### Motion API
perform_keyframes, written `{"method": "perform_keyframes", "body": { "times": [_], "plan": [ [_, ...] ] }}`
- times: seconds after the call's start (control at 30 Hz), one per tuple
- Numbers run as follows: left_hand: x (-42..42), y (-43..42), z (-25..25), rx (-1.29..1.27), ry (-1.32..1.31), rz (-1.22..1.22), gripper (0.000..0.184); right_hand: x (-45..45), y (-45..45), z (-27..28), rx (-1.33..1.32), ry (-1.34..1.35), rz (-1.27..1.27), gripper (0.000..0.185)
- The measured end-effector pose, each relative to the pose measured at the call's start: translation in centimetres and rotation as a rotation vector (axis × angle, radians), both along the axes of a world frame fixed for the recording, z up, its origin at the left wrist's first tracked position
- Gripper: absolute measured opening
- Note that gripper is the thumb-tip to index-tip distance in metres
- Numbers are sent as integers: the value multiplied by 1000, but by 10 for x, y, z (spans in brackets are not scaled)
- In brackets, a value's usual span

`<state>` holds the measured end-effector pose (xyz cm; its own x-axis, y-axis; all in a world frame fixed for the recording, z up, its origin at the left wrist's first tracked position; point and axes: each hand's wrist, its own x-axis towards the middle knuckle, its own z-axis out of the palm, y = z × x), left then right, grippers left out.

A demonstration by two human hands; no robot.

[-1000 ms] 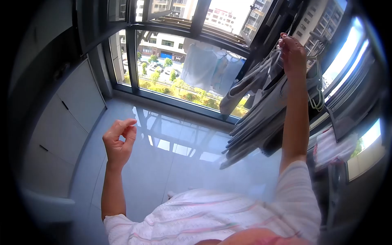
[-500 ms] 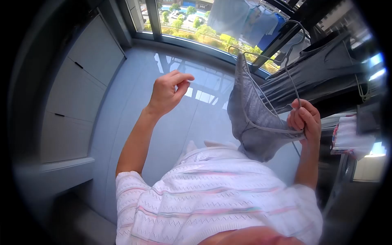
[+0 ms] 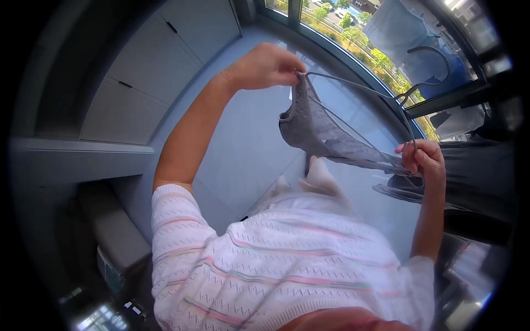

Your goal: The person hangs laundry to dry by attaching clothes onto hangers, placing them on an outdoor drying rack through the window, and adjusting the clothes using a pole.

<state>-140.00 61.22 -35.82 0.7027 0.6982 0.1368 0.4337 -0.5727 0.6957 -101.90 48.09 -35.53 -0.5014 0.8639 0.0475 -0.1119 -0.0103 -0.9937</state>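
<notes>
A thin grey garment (image 3: 326,138) hangs slack on a wire clothes hanger (image 3: 359,85), its exact kind unclear. My left hand (image 3: 265,67) is closed in a pinch on the garment's upper corner, at the tip of the hanger's left arm. Around the hanger's right side and the garment's other edge, the fingers of my right hand (image 3: 425,160) are curled. The hanger's hook points to the upper right, with nothing hung from it. Between my hands the cloth sags in front of my striped white top (image 3: 287,248).
Dark clothes (image 3: 475,171) hang at my right. A tall window (image 3: 342,33) runs along the far side, with more laundry (image 3: 397,33) seen at it. Pale cabinets (image 3: 149,71) line the left, above a grey padded seat (image 3: 113,223). Glossy tiles (image 3: 237,149) cover the floor.
My left hand has moved right and up and has taken hold of the garment's corner at the hanger tip. The view has turned, and the garment is stretched more between both hands.
</notes>
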Motion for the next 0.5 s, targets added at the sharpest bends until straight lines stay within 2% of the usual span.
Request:
{"method": "perform_keyframes", "body": {
  "times": [0.07,0.1,0.27,0.3,0.4,0.43,0.5],
  "plan": [
    [-5,-4,10,-189,100,81,17,10,35,-11,-35,-74,38,23],
    [-9,-5,7,-223,67,93,16,15,55,-21,-47,-80,51,23],
    [-18,-18,-3,-316,-91,266,14,11,140,-57,-94,-169,105,20],
    [-19,-24,-3,-292,-86,322,13,4,153,-55,-73,-259,128,19],
    [-21,-31,5,-183,-69,468,13,-29,188,-49,285,-522,-76,18],
    [-23,-32,7,-163,-45,525,13,-41,193,-36,607,-717,-183,16],
    [-2,-46,9,-129,11,632,13,-54,191,-29,663,-550,-59,15]
  ]
}}
